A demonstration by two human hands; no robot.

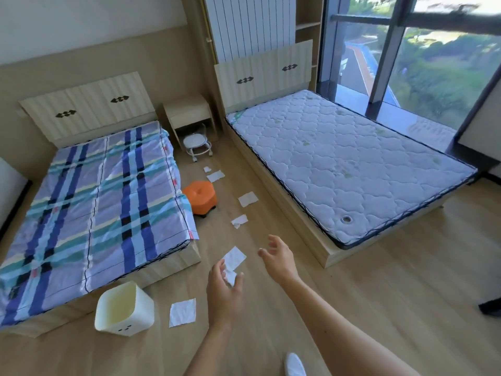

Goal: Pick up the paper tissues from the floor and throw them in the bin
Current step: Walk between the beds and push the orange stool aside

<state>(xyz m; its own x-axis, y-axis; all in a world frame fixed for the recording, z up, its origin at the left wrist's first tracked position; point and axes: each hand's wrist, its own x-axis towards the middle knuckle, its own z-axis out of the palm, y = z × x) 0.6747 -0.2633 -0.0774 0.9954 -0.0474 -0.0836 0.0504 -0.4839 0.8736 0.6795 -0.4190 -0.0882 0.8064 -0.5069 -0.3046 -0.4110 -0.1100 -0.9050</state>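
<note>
Head view: both hands (pixel 225 291) (pixel 279 257) spread, empty; tissue (pixel 233 258) on floor between them, bin (pixel 123 308) left.

What I can't make out from here

My left hand (pixel 223 291) covers part of the nearest tissue (pixel 234 257), so I can't tell whether it touches it or hovers above. Both forearms run off the bottom edge, and so does a white shoe (pixel 295 366). The striped bed (pixel 89 210) is cut at the left edge. The window bar (pixel 439 14) is smeared (motion blur). The farthest tissue (pixel 207 169) is too small to read.
</note>
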